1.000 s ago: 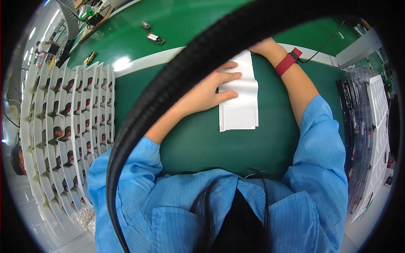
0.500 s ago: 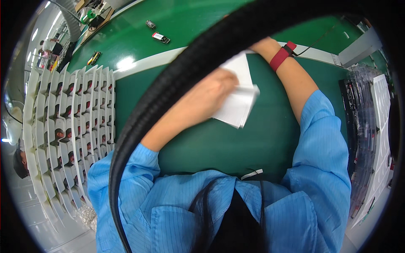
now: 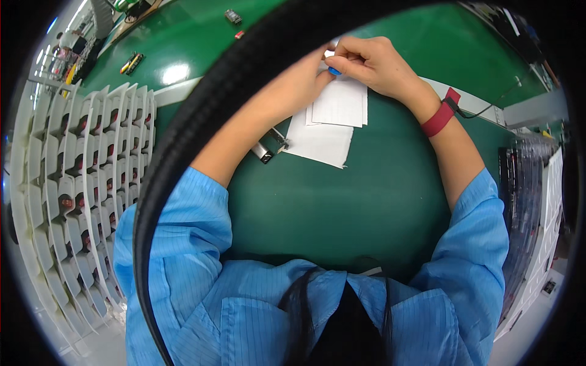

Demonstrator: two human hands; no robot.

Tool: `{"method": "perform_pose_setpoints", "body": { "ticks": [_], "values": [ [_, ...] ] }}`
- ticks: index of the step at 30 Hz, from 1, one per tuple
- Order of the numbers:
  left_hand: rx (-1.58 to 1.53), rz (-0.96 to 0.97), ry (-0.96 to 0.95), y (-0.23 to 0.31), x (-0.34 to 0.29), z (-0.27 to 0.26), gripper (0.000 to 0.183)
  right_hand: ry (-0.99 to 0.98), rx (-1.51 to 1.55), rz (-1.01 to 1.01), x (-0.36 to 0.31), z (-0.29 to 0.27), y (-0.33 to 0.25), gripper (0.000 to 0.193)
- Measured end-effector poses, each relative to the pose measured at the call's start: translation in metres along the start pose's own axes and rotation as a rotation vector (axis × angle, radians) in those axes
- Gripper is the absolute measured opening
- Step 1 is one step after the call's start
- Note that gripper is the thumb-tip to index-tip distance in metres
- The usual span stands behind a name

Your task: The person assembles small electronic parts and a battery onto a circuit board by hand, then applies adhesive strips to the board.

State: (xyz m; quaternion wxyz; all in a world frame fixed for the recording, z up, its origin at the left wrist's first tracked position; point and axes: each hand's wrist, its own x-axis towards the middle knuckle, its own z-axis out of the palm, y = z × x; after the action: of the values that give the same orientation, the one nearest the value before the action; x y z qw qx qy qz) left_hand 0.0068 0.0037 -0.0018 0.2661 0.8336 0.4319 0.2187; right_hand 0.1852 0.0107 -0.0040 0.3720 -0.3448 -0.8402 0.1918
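Observation:
My right hand (image 3: 381, 68) is bent over at the far side of the mat, thumb and fingers pinched on a small blue object (image 3: 334, 71) whose kind I cannot make out. My left hand (image 3: 299, 88) meets it there, fingers curled in at the same spot. A black band across the view hides part of that hand. Under and just nearer than both hands lie white paper sheets (image 3: 340, 108), with another white sheet (image 3: 318, 145) partly beneath them. Beside the left wrist, a small silver-and-black device (image 3: 264, 153) and a small dark part (image 3: 280, 140) rest by the paper.
White trays (image 3: 79, 177) holding small reddish parts stand stacked on the left. Clear plastic trays (image 3: 528, 201) are piled at the right. On the far green table (image 3: 421, 43) lie a yellow-and-black part (image 3: 131, 63) and a dark small part (image 3: 232, 16). A pale rail (image 3: 177, 93) crosses between the surfaces.
My left hand has moved off the near sheets, up and away to meet the right. The sheets now lie spread on the mat. The blue object and the small device have come into sight.

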Motion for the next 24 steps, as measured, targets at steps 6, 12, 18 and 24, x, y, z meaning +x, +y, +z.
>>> {"method": "perform_pose_setpoints", "body": {
  "ticks": [6,12,18,24],
  "values": [
    [-0.104,0.113,-0.012,-0.021,0.000,-0.016,0.047,-0.071,-0.108,-0.027,0.016,0.020,-0.002,0.020],
    [-0.006,0.142,-0.047,-0.032,-0.014,-0.037,0.045,-0.085,-0.403,-0.078,0.014,0.021,0.006,0.023],
    [-0.058,0.146,-0.384,-0.008,-0.040,-0.078,0.031,0.026,-0.206,0.185,0.008,0.002,0.010,0.022],
    [-0.064,-0.057,-0.532,-0.027,-0.046,-0.075,0.015,0.177,-0.365,0.066,-0.054,0.008,-0.054,0.020]
  ]
}}
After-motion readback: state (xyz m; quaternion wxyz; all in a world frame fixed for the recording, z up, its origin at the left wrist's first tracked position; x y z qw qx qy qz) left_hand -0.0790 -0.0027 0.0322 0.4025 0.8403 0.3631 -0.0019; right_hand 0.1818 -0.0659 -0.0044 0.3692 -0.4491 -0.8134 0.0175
